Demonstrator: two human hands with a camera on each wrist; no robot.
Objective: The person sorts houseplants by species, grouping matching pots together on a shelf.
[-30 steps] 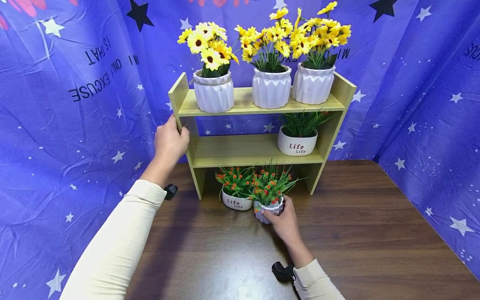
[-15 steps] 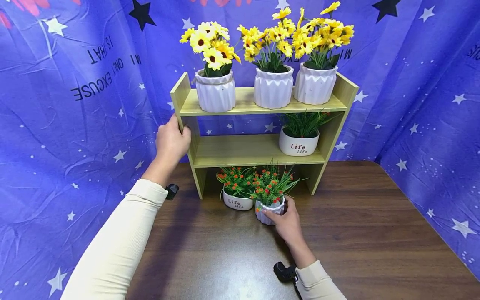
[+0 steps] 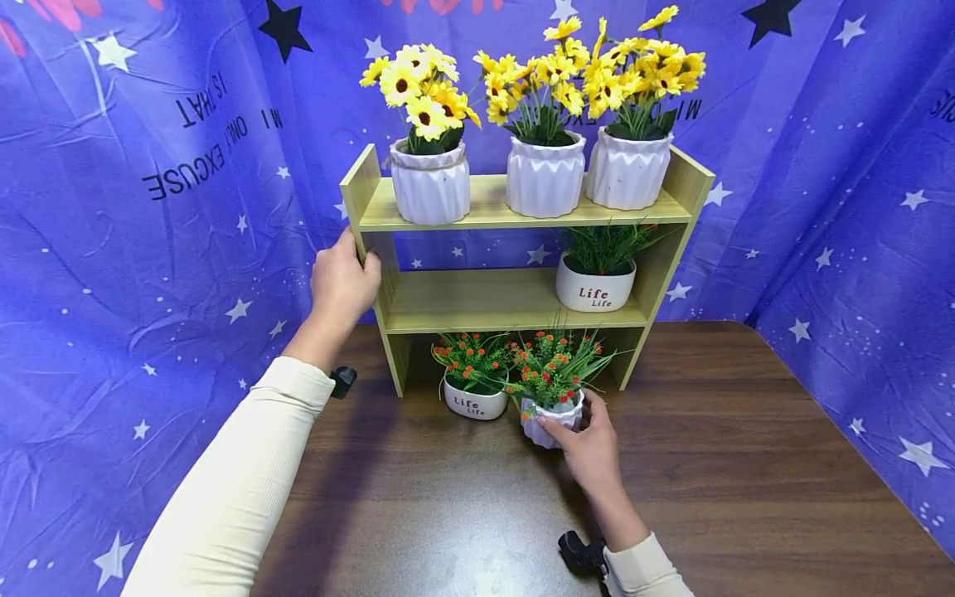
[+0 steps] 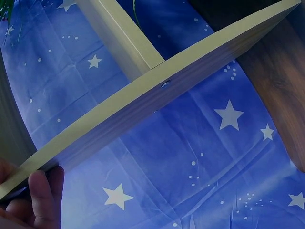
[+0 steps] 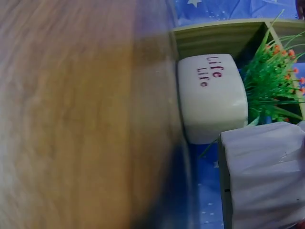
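My left hand (image 3: 343,278) grips the upper left side panel of a small wooden shelf (image 3: 515,300). In the left wrist view, the fingers (image 4: 43,193) wrap the edge of that panel (image 4: 109,102). My right hand (image 3: 593,448) holds a white pleated flowerpot (image 3: 552,424), thumb at its front and fingers on its right side. Grass and small orange-red flowers (image 3: 552,365) fill this pot, which is in front of the bottom level. Left of it stands a white oval "Life" planter (image 3: 474,404) with similar flowers. The right wrist view shows the pleated pot (image 5: 264,174) close to the planter (image 5: 214,102).
Three white pots of yellow daisies (image 3: 430,184) stand on the top board. Another "Life" planter (image 3: 594,286) occupies the right of the middle board. Brown wooden table (image 3: 746,464) lies beneath, and a blue star-patterned curtain (image 3: 186,274) hangs around it.
My right hand has moved the flowerpot slightly to the right, opening a small gap beside the "Life" planter. My left hand has kept its grip on the shelf panel.
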